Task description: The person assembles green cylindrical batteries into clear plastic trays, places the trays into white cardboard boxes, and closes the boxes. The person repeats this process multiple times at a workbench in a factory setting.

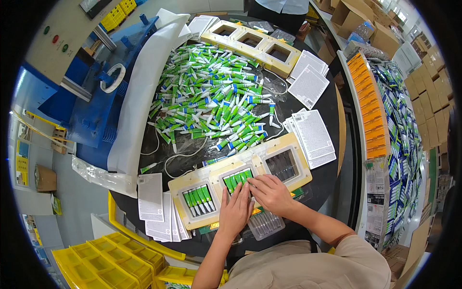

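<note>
A cream frame (215,162) with three openings lies at the table's near edge. In its left opening, a row of small green-and-white tubes (199,200) fills a clear blister. More green tubes (236,179) lie side by side in the middle opening. My left hand (235,210) rests over them with fingers stretched out. From the right, my right hand (272,193) reaches to the same tubes, its fingers bent and pressed together; what is between them is hidden. Inside the right opening sits a clear blister (282,166) with no tubes showing.
A big pile of tubes (211,91) covers the middle of the round black table. A second frame (250,42) stands beyond it. Printed cards (313,137) lie in stacks around. A blue press (96,111) is at left, yellow crates (106,260) below, an orange-lined box (369,108) at right.
</note>
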A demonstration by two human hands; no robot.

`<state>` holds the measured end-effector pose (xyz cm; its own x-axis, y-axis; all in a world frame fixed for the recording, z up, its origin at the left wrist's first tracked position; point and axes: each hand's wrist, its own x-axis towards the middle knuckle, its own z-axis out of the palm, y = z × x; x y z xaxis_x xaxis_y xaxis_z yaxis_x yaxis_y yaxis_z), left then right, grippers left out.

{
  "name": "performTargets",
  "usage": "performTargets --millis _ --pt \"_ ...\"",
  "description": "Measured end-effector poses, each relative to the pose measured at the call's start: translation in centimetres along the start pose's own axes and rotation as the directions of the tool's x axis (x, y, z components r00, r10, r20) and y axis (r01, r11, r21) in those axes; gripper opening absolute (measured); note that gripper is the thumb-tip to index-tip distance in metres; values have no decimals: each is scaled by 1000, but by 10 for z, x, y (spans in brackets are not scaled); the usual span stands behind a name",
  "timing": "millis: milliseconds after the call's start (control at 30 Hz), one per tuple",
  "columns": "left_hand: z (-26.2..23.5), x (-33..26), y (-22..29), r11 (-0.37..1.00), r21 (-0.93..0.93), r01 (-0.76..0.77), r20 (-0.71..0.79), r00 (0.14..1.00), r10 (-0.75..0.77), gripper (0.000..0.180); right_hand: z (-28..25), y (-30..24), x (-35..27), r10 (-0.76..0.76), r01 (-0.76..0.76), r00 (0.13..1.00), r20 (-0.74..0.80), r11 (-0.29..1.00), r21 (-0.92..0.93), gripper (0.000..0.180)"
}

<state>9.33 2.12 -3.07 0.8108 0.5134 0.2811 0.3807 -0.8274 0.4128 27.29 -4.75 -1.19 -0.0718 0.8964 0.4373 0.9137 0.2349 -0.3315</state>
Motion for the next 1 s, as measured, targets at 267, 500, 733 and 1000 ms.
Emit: performTargets --millis 267,500,733,1000 --pt "5 -6 -6 999 -46 1 -9 1000 -1 67 13 -8 6 158 -160 987 -31 982 -95 31" --pt "-6 -4 -2 994 39 103 -41 994 -102 69 12 -7 -3 175 -174 985 11 984 -21 36" --pt "-6 -1 -2 973 154 172 151 969 -196 79 16 -3 -8 112 -87 984 136 981 -175 46" --pt "-9 1 -4 970 215 112 209 965 -158 77 17 -6 -15 105 -79 979 174 985 -151 50"
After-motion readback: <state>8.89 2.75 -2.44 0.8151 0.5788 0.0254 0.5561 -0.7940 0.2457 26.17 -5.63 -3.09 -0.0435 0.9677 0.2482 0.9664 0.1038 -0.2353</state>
